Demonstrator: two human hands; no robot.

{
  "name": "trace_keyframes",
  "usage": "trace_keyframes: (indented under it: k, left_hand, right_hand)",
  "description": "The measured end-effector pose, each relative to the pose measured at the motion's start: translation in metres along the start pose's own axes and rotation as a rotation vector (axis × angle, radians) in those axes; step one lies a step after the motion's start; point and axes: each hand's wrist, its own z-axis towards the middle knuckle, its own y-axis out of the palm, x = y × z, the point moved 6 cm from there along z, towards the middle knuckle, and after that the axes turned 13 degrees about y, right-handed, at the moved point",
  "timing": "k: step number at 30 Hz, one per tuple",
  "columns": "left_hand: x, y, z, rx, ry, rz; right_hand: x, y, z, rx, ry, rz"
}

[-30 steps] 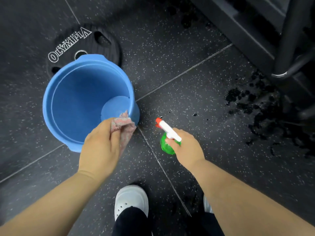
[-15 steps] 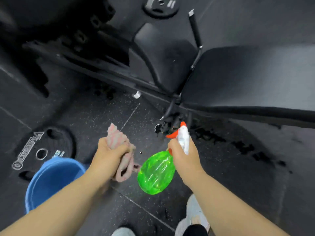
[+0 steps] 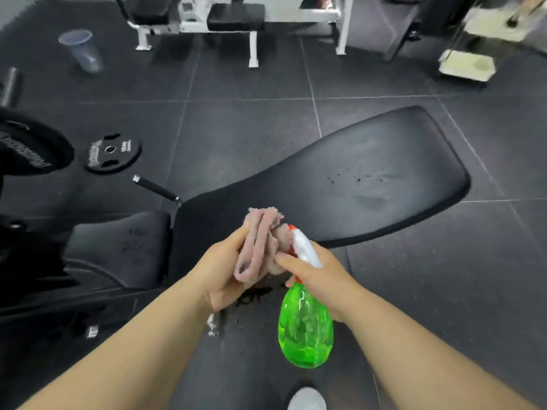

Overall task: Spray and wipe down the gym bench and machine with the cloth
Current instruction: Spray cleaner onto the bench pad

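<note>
Weight plate (image 3: 110,152): lies flat on the floor at far left, no part of the job.

Seat pad (image 3: 118,247): black, padded, smooth-skinned; a fixed surface to be wiped, not lifted.

Left hand (image 3: 220,273): thumb on one side and fingers curled behind, pinching the cloth upright.

Cloth (image 3: 260,244): pinkish, folded into a thick wad, held over the near edge of the bench. Judged soft, light and limp, so best gripped at the fold with a flat face left free for wiping.

Spray bottle (image 3: 306,327): green see-through body with a white head, hanging just right of the cloth. Likely light, rigid plastic, slippery if wet; the neck under the trigger is the place to hold it.

Right hand (image 3: 322,276): wrapped round the bottle's neck, forefinger stretched out to touch the cloth.

Back pad (image 3: 384,149): long, black, beyond both hands; droplets and a smear show near its middle.
</note>
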Motion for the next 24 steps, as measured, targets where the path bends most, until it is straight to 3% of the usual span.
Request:
trace_keyframes:
  k: [4, 8, 10, 15, 22, 24]
  left_hand:
    - [0.002, 0.066, 0.031, -0.019, -0.024, 0.092]
    - [0.003, 0.112, 0.042, -0.206, -0.086, 0.099]
    - [-0.001, 0.113, 0.052, -0.131, -0.095, 0.143]
    - [0.004, 0.099, 0.09, 0.071, -0.158, 0.201]
    - [0.032, 0.077, 0.137, 0.075, -0.189, 0.429]
    - [0.042, 0.068, 0.148, 0.054, -0.178, 0.484]
  right_hand:
    - [-0.032, -0.071, -0.006, 0.16, -0.043, 0.21]
    - [-0.052, -0.122, -0.01, 0.372, -0.031, 0.13]
    - [-0.056, -0.14, -0.01, 0.462, -0.003, 0.097]
    - [-0.064, -0.187, -0.001, 0.679, 0.065, -0.116]
    - [-0.117, -0.222, 0.044, 0.75, 0.158, -0.535]
    - [-0.118, -0.23, 0.055, 0.755, 0.285, -0.647]
